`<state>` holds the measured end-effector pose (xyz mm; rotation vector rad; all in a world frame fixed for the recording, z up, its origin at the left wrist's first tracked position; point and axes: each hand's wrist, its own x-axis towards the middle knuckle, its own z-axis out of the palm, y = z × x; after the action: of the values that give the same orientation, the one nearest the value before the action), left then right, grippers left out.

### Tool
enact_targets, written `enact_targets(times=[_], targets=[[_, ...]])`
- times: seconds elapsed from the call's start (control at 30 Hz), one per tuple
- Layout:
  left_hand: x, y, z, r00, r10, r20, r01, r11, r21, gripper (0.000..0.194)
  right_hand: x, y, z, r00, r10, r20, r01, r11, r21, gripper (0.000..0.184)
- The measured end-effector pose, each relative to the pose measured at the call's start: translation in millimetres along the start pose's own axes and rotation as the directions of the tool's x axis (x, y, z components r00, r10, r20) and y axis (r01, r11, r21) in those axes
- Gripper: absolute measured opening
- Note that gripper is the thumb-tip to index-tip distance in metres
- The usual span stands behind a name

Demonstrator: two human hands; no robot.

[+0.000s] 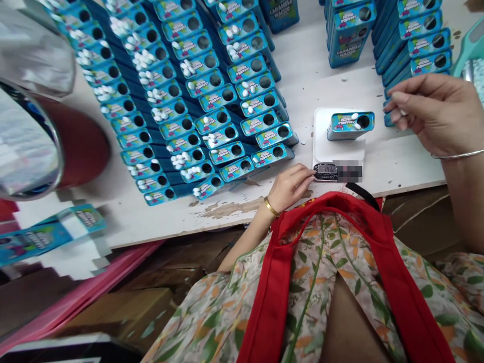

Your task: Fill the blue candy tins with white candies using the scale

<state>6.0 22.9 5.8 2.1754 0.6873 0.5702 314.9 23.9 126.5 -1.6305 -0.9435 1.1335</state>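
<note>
A blue candy tin [350,124] lies on a small white scale [338,146], with two white candies on its top beside the round hole. My left hand [291,185] rests on the table edge, fingers curled, fingertips touching the scale's display [325,172]. My right hand [434,112] hovers just right of the tin, fingers pinched together on what looks like a small white candy.
Rows of the same blue tins [196,96], many topped with white candies, fill the white table [321,65] at left. More tins [416,45] are stacked at the back right. A shiny metal bowl on a red base [41,146] stands at far left. Cardboard boxes sit under the table.
</note>
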Motion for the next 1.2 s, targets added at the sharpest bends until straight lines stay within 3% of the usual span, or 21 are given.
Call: enact_targets(times=[0.1, 0.23, 0.33, 0.4, 0.53, 0.63, 0.77, 0.93, 1.07, 1.2], targets=[[-3, 1, -2.1, 1.0, -0.008, 0.003, 0.008, 1.0, 0.02, 0.025, -7, 18, -18, 0.99, 0.142, -0.001, -0.14, 0.978, 0.157, 0.007], [-3, 5, -4.5, 1.0, -0.013, 0.011, 0.013, 1.0, 0.025, 0.025, -20, 46, -34, 0.961, 0.275, -0.024, -0.266, 0.946, 0.185, 0.012], [3, 10, -8.3, 1.0, -0.009, 0.013, 0.009, 1.0, 0.028, 0.026, -30, 59, -35, 0.942, 0.333, -0.052, -0.316, 0.927, 0.204, 0.017], [14, 14, -13.1, 1.0, 0.02, -0.013, -0.019, 0.998, 0.061, 0.026, -35, 62, -31, 0.948, 0.313, -0.057, -0.296, 0.933, 0.204, 0.014], [53, 22, -26.0, 0.991, 0.109, -0.083, -0.092, 0.98, 0.178, 0.029, -37, 54, -17, 0.987, 0.138, -0.079, -0.126, 0.983, 0.137, 0.01], [92, 24, -30.4, 0.984, 0.172, -0.05, -0.155, 0.958, 0.241, 0.032, -32, 37, -2, 0.998, 0.005, -0.057, -0.003, 1.0, 0.028, 0.008], [129, 18, -23.9, 0.982, 0.19, 0.015, -0.186, 0.941, 0.281, 0.032, -19, 22, 19, 0.998, -0.063, 0.026, 0.064, 0.997, -0.044, 0.003], [138, 14, -15.5, 0.983, 0.176, 0.044, -0.181, 0.938, 0.295, 0.026, -7, 22, 30, 0.995, -0.082, 0.055, 0.082, 0.997, 0.002, 0.006], [137, 17, -14.4, 0.987, 0.162, 0.011, -0.157, 0.94, 0.303, 0.024, -11, 20, 25, 0.994, -0.111, 0.002, 0.11, 0.989, 0.101, 0.004], [148, 24, -8.6, 0.988, 0.149, 0.046, -0.156, 0.948, 0.278, 0.028, -18, 24, 17, 0.998, -0.037, -0.055, 0.046, 0.985, 0.163, 0.012]])
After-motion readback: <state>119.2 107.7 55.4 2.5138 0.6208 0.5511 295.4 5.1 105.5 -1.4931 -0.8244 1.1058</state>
